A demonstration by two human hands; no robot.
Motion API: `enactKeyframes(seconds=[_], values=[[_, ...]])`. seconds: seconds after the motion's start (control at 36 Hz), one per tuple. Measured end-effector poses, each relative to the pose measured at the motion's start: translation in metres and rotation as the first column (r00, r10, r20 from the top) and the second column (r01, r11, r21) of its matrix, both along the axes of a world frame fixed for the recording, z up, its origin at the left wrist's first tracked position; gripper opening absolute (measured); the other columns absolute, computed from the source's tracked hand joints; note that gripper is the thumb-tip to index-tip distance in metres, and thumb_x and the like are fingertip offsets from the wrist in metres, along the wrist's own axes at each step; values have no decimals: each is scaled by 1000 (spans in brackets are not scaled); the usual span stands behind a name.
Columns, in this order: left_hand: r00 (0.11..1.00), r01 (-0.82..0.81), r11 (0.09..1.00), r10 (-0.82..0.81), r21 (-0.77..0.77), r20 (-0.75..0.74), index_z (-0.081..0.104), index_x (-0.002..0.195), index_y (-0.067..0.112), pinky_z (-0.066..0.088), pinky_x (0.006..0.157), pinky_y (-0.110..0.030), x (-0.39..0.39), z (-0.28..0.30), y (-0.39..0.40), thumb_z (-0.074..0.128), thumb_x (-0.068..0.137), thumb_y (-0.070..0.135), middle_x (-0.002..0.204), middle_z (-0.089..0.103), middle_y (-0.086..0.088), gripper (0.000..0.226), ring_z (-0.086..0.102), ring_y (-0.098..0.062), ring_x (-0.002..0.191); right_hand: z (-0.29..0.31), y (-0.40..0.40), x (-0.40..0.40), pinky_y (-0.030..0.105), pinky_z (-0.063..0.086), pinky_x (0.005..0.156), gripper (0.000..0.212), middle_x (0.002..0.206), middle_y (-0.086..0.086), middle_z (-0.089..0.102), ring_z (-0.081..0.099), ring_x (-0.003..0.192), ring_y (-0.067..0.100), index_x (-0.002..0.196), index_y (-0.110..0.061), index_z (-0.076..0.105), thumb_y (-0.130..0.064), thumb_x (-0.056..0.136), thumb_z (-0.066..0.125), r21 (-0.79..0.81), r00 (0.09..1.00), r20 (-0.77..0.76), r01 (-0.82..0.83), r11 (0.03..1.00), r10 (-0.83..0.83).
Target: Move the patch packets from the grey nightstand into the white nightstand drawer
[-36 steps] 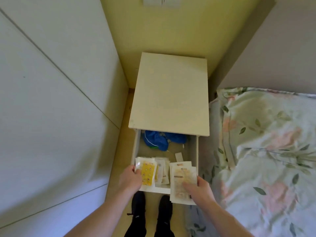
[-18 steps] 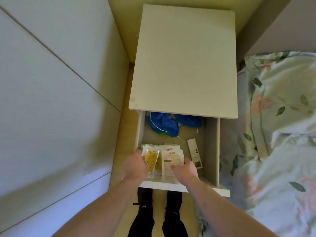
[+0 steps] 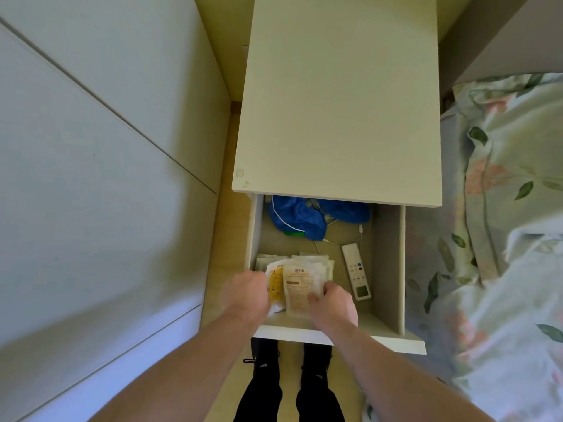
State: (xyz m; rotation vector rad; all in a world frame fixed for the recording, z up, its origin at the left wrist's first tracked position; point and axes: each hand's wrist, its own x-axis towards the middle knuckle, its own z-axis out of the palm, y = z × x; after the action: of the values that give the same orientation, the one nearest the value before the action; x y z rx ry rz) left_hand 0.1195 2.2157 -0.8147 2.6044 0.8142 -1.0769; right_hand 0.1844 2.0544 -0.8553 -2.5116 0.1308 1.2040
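The white nightstand stands below me with its drawer pulled out. Inside the drawer's front left part lies a stack of patch packets, pale with yellow and orange print. My left hand grips the stack's left edge, at a yellow-printed packet. My right hand holds the stack's lower right corner. Both hands are down inside the drawer. More pale packets show behind the stack. The grey nightstand is not in view.
A blue cloth bundle and a thin white cable lie at the drawer's back. A white remote control lies right of the packets. White wardrobe panels are on the left, a floral bedcover on the right.
The view has moved closer over the nightstand. Both hands carried the packets from above the drawer's front edge down into the drawer and brought them together into one stack.
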Motion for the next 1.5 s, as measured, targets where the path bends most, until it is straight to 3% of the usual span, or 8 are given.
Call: enactKeyframes(seconds=[0.08,0.47,0.61,1.03,1.14,1.25,1.36,1.5], values=[[990,125,992,-123,22,-62,66,94,23,42,57,-27,6,2,6,73,84,55,79,61,5,34,59,-15,71,-2,-2,-1,31,61,68,11,92,-6,67,66,80,13,104,-23,67,-28,95,62,-15,1000,0,-16,1000,16],[968,251,968,-250,7,-21,68,111,16,51,67,-30,9,10,3,60,93,4,89,64,0,23,62,-19,75,-3,-10,4,30,59,67,10,94,-3,67,66,82,17,103,-23,61,-25,94,64,-71,999,-36,-1,997,-2],[908,399,908,-372,-125,196,49,136,12,53,88,-33,10,5,-8,61,86,-8,138,44,-6,55,53,-22,114,-5,-15,13,29,58,65,12,95,-3,67,65,80,15,104,-22,61,-24,94,65,-91,999,-33,0,996,-3],[920,387,909,-393,-153,-5,49,141,14,52,96,-40,4,-23,-18,60,89,7,159,21,-6,54,49,-25,120,-6,-35,30,24,39,54,26,91,-5,56,56,80,15,122,-18,60,-26,97,64,-112,999,-42,14,994,-18],[916,393,909,-400,-141,-26,49,142,13,52,98,-40,5,-23,-18,63,87,5,158,20,-7,57,47,-26,122,-2,-30,30,32,54,79,55,131,6,50,59,106,23,140,-19,39,-18,92,67,-111,999,33,-36,993,40],[915,397,908,-402,-136,-12,54,138,13,54,93,-38,4,-25,-19,64,87,5,155,24,-6,53,49,-26,118,0,-22,31,46,40,117,104,168,-3,4,23,149,29,161,-35,8,4,82,64,-8,859,124,-500,866,497],[931,364,920,-365,-146,24,54,134,13,57,84,-36,5,-26,-19,66,85,2,145,30,-4,52,52,-23,109,-6,-19,33,50,21,125,98,169,-12,-11,2,157,29,162,-34,5,-3,88,63,15,802,-77,-593,805,592],[904,428,883,-424,-193,60,40,149,17,55,88,-39,6,-25,-19,59,86,-4,164,8,1,69,52,-29,121,-2,-27,32,45,36,119,84,170,-11,4,25,151,30,161,-34,18,-5,92,55,21,804,-187,-571,821,564]])
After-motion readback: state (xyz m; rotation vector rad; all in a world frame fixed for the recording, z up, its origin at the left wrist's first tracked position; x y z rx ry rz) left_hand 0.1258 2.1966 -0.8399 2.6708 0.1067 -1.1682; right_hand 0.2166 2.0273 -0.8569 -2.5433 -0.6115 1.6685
